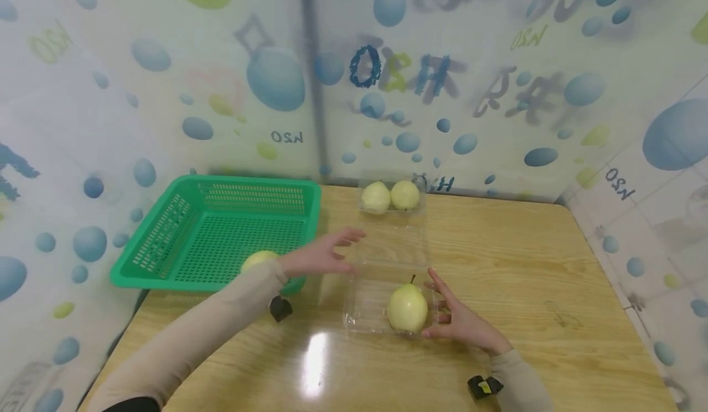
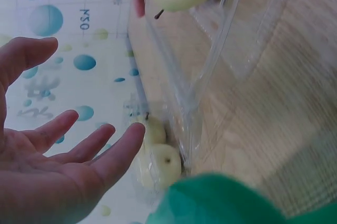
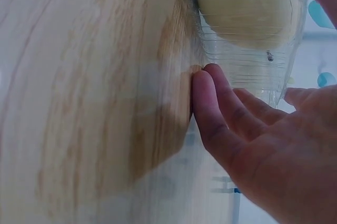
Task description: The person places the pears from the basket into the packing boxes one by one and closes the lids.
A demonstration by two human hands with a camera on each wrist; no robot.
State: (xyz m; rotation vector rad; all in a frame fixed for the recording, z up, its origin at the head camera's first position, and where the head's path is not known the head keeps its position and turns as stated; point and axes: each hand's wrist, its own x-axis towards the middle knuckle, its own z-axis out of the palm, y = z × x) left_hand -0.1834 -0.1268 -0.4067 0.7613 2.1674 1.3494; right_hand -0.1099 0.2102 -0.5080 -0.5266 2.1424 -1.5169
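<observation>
Tabletop (image 1: pixel 498 246) beneath spread-fingered left grip (image 1: pixel 321 256)

- Thin clear plastic box (image 1: pixel 367 307), at five o'clock, is gleaming glossily.
- Basket (image 1: pixel 249 233), toward eight o'clock, is showing smooth plastic.
- Wooden table (image 1: pixel 498 258) is reflecting a glossy streak at six o'clock.
- Cloth sleeve (image 1: pixel 204 326) is looking matt.

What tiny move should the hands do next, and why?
I'd probably move the empty left hand to the pear in the green basket: the open clear box holds one pear with space beside it, while the far box holds two pears.
</observation>
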